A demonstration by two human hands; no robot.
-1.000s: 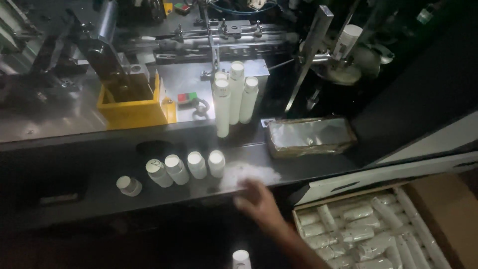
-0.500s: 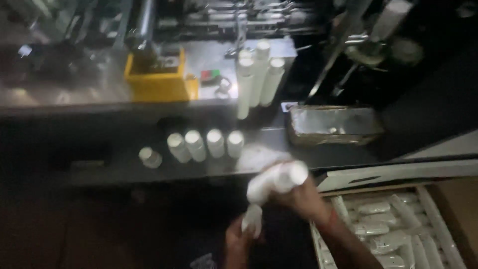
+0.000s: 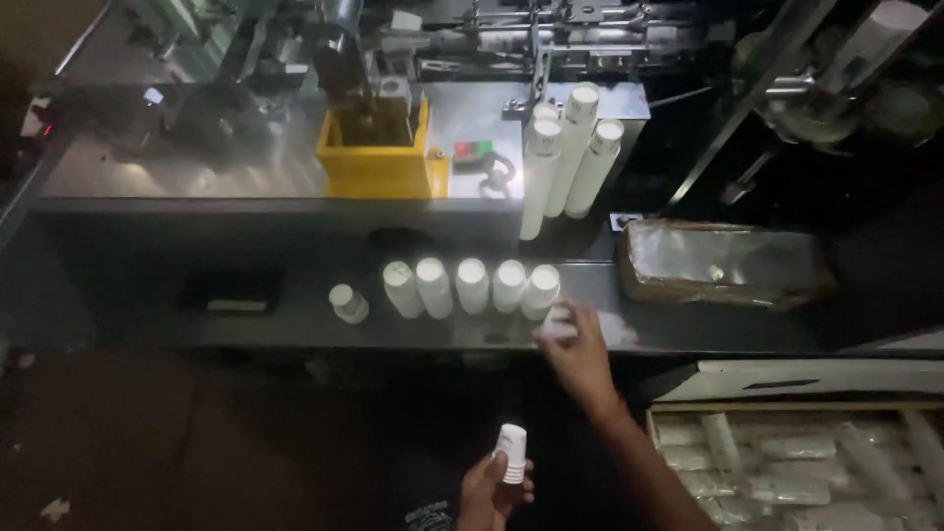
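Five white tubes (image 3: 470,285) in a row on the dark ledge (image 3: 295,329), right hand (image 3: 578,346) setting a sixth tube (image 3: 557,322) at the row's right end, fingers pinching it, left hand (image 3: 492,492) near, gripping a small white tube (image 3: 511,453).

A yellow bin (image 3: 379,162) stood on the machine deck beside three tall white tubes (image 3: 568,157). A foil-wrapped pack (image 3: 723,261) lay on the dark counter (image 3: 246,329). A cardboard box (image 3: 801,462) of wrapped tubes sat lower right.
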